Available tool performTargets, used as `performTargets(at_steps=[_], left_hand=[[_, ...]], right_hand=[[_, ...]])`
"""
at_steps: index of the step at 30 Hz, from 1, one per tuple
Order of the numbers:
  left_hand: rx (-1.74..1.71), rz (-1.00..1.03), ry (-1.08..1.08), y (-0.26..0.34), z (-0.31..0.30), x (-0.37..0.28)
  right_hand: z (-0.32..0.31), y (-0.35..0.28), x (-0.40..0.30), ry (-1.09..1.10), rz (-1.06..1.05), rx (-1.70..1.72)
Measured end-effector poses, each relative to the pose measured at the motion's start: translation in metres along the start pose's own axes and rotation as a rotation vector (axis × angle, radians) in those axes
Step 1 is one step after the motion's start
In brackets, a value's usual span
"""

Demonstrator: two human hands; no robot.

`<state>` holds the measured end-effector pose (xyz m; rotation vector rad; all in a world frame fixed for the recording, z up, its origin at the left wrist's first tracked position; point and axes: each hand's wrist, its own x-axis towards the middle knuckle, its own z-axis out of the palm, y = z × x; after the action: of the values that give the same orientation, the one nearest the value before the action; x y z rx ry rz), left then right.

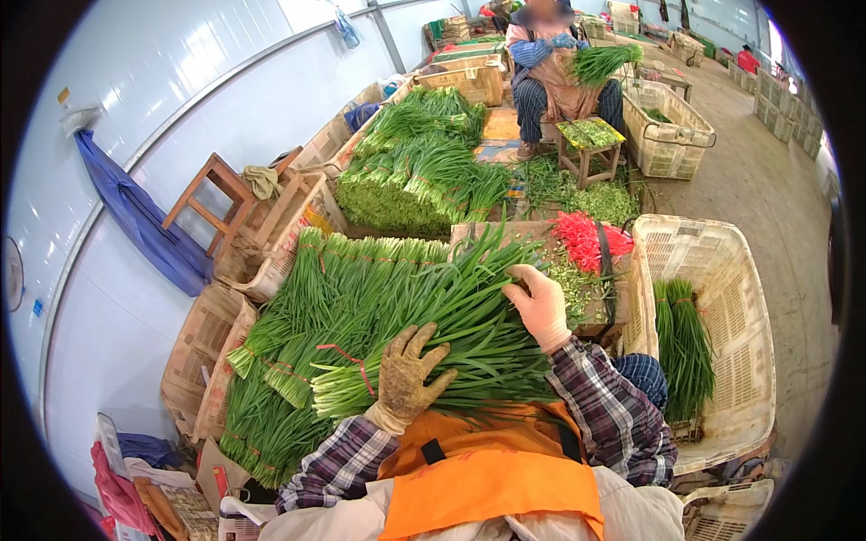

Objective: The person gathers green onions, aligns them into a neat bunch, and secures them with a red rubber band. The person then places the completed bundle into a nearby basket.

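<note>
A bundle of garlic chives lies across my lap, with a red tie around its pale stem ends. My left hand, in a soiled brown work glove, rests on this bundle just past the tie, its fingers spread. At the far side of the leaves is my right hand, in a pale thin glove, with thumb and forefinger pinched on some leaf tips. Several tied chive bundles are stacked in rows in front and to the left, stems lined up.
A wooden block bears red ties and trimmings. A plastic crate at right holds chive bundles. Crates and an upturned wooden stool stand by the left wall. Ahead, a seated person holds chives beside a small stool.
</note>
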<state>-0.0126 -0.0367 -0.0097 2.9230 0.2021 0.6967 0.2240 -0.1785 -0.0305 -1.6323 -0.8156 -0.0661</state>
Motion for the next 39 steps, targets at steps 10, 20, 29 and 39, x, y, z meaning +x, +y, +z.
performTargets(at_steps=[10, 20, 29, 39], left_hand=[[-0.014, 0.009, 0.020, -0.002, 0.001, 0.002], [-0.039, 0.021, 0.035, -0.005, 0.004, 0.001], [-0.031, 0.037, 0.010, -0.003, 0.002, 0.002], [-0.056, 0.005, 0.003, -0.005, -0.002, 0.005]], right_hand=[[0.002, 0.008, -0.015, 0.075, 0.092, 0.241], [-0.018, 0.030, -0.012, 0.407, 0.262, 0.373], [-0.024, -0.017, -0.012, 0.170, -0.216, -0.135], [-0.005, -0.001, -0.023, 0.011, -0.232, -0.163]])
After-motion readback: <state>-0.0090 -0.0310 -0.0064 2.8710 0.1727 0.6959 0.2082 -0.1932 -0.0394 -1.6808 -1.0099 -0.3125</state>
